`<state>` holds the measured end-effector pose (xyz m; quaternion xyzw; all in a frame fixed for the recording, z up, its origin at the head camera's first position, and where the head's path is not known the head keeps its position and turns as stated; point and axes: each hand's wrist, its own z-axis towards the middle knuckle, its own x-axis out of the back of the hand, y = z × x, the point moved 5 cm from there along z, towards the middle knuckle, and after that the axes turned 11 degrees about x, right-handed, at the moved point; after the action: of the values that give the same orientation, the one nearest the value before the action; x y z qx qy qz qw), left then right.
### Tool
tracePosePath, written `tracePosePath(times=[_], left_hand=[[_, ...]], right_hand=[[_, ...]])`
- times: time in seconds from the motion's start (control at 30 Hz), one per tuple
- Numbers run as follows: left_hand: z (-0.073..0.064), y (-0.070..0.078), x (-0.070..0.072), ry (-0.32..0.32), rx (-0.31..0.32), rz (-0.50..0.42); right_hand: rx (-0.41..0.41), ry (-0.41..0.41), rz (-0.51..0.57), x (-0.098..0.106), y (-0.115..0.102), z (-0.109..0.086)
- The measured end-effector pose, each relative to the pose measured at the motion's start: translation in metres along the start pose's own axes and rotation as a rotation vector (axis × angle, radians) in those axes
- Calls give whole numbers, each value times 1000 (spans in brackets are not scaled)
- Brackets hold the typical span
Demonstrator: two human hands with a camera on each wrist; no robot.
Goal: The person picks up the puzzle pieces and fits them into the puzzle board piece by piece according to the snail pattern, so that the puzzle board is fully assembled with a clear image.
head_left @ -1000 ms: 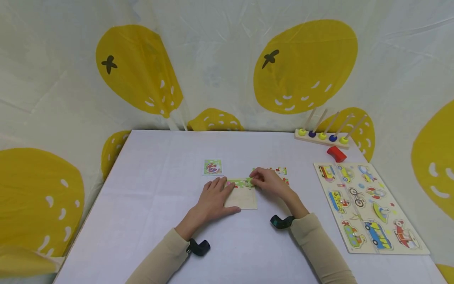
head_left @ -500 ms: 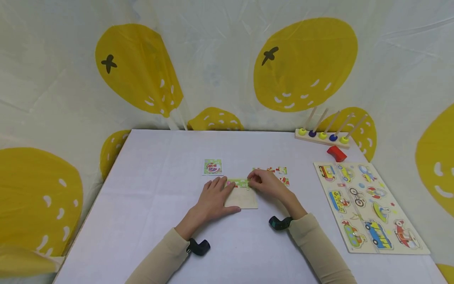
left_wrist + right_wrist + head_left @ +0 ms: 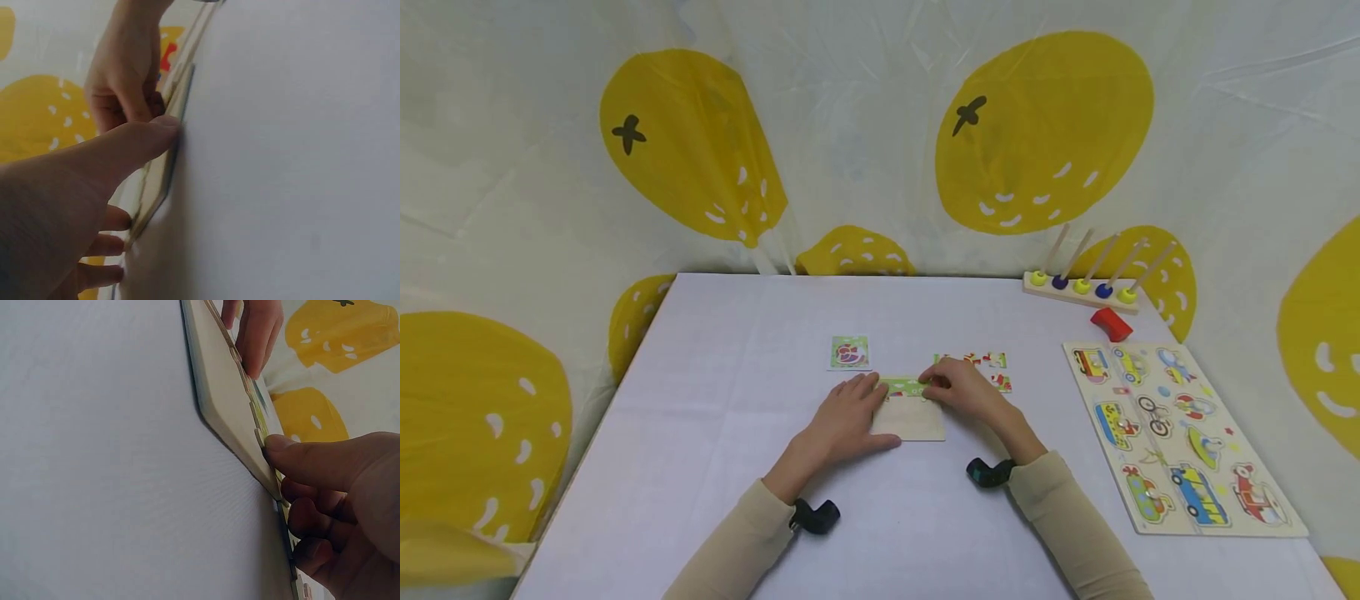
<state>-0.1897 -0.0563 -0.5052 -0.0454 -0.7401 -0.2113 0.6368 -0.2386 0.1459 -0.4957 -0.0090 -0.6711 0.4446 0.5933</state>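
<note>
A small wooden puzzle tray lies on the table in the head view, with green jigsaw pieces in a row along its far edge. My left hand rests on the tray's left side, fingers stretched forward and thumb out at the near edge. At the far right corner my right hand pinches a jigsaw piece of that row, mostly hidden under the fingers. In the right wrist view the thumb presses on the piece's edge, the other fingers curled beneath. The left wrist view shows the tray's side edge-on.
Loose jigsaw pieces lie just beyond and right of my right hand. A picture card sits behind the tray. Farther right are a vehicle puzzle board, a red block and a peg stand with beads.
My right hand has shifted slightly left along the tray's far edge, and the piece there now lines up with the row. My left hand has slid a little left.
</note>
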Motion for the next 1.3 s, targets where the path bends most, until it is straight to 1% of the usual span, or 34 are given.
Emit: tracePosePath(times=[0.17,0.23,0.33,0.43,0.6,0.77,0.97,1.13,1.3], left_hand=[[-1,-7,5,-71,9,-78],[-2,-10,7,-89,13,-110],[-2,-12,7,-98,17,-135],[-1,-13,6,-100,23,-138],[0,-13,5,-114,41,-142],[-1,-12,6,-124,54,-151],[-2,-11,7,-131,67,-162],[-1,-11,5,-133,67,-160],[0,-11,3,-138,73,-151]], right_hand=[[-6,3,-9,0,-1,1],[-1,5,-11,-1,-1,1],[8,6,-18,-1,-2,1],[2,1,-21,0,-2,1],[-36,13,-43,4,3,1],[-66,51,-65,10,9,2],[-73,111,-95,21,13,4],[-109,109,-112,27,21,6],[-119,114,-106,32,27,6]])
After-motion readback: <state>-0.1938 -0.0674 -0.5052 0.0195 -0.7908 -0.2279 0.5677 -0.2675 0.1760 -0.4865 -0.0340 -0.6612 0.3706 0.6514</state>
